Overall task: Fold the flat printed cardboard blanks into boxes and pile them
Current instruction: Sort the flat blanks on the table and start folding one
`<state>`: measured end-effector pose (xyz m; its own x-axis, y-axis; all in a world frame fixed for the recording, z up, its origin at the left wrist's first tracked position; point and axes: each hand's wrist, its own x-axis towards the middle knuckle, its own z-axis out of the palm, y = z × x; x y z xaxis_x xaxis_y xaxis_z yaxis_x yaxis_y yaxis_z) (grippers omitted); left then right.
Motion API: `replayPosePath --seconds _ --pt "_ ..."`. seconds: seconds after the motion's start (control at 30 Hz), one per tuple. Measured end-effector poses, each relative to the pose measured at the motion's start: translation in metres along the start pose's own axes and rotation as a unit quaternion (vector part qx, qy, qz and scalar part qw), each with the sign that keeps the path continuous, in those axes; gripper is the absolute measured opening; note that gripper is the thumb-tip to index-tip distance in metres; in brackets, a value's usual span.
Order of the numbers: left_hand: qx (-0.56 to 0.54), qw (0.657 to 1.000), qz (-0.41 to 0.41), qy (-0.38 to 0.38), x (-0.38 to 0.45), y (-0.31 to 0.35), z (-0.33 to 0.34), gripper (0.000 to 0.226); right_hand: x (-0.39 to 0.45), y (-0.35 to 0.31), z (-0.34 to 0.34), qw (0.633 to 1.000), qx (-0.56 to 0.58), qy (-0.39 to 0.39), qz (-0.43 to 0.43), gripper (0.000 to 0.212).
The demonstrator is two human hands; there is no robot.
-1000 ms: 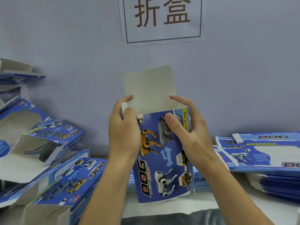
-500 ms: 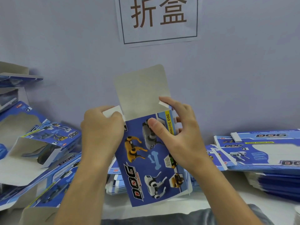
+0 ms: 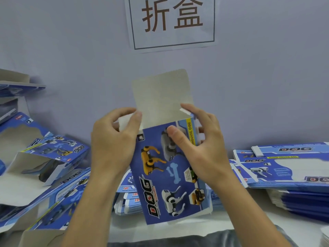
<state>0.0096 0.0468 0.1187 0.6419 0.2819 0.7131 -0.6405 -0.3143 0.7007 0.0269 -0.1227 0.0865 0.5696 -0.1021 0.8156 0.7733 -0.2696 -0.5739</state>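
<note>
I hold a blue printed box (image 3: 170, 177) with dog pictures upright in the middle of the view. Its large grey top flap (image 3: 162, 93) stands up. My left hand (image 3: 114, 143) pinches a small white side flap at the box's upper left corner. My right hand (image 3: 197, 145) grips the upper right edge, thumb pressed on the printed front. A stack of flat blanks (image 3: 292, 172) lies at the right, and more flat blanks (image 3: 128, 196) lie behind the box.
Folded open boxes (image 3: 51, 157) are heaped at the left, some tipped on their sides. A paper sign (image 3: 172, 22) hangs on the grey wall behind. The white table edge (image 3: 222, 221) shows below the box.
The box has tilted slightly and my left hand moved off its side, its fingers now pinching the small white side flap. My right hand stays on the upper right edge.
</note>
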Motion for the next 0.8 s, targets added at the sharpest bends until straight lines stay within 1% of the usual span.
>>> replayPosePath --seconds 0.07,0.1,0.13,0.2,0.3,0.47,0.57,0.63,0.67,0.73,0.8 --pt "-0.148 0.987 -0.024 -0.056 -0.008 0.001 0.010 0.023 0.003 0.003 -0.002 0.998 0.058 0.009 0.035 0.054" --pt "-0.189 0.978 -0.022 -0.089 -0.011 0.000 0.015 0.030 0.003 0.004 -0.003 0.995 0.090 0.008 0.053 0.055" --pt "-0.203 0.972 -0.015 -0.114 -0.013 0.000 0.018 0.037 0.004 0.004 -0.004 0.992 0.106 0.008 0.061 0.056" --pt "-0.201 0.970 0.004 -0.133 -0.016 -0.003 0.023 0.045 0.003 0.005 -0.005 0.993 0.102 0.008 0.062 0.055" --pt "-0.184 0.975 0.024 -0.119 -0.014 -0.010 0.025 0.039 0.001 0.005 -0.003 0.993 0.100 -0.006 0.065 0.054" --pt "-0.129 0.988 0.007 -0.089 -0.013 -0.016 0.022 0.042 -0.002 0.006 0.003 0.991 0.112 -0.029 0.068 0.043" --pt "-0.160 0.979 -0.027 -0.126 -0.013 -0.021 0.023 0.040 -0.002 0.009 0.001 0.987 0.123 -0.040 0.091 0.038" --pt "-0.187 0.968 -0.053 -0.158 -0.013 -0.019 0.025 0.039 0.000 0.014 -0.004 0.983 0.134 -0.055 0.113 0.039" --pt "-0.177 0.969 -0.054 -0.163 -0.012 -0.019 0.026 0.038 0.001 0.016 -0.006 0.981 0.139 -0.066 0.122 0.041" --pt "-0.160 0.974 -0.046 -0.153 -0.011 -0.014 0.031 0.030 0.002 0.017 -0.010 0.979 0.138 -0.078 0.126 0.047" --pt "-0.162 0.978 -0.043 -0.123 -0.015 -0.008 0.037 0.027 0.003 0.016 -0.011 0.983 0.131 -0.064 0.110 0.047"
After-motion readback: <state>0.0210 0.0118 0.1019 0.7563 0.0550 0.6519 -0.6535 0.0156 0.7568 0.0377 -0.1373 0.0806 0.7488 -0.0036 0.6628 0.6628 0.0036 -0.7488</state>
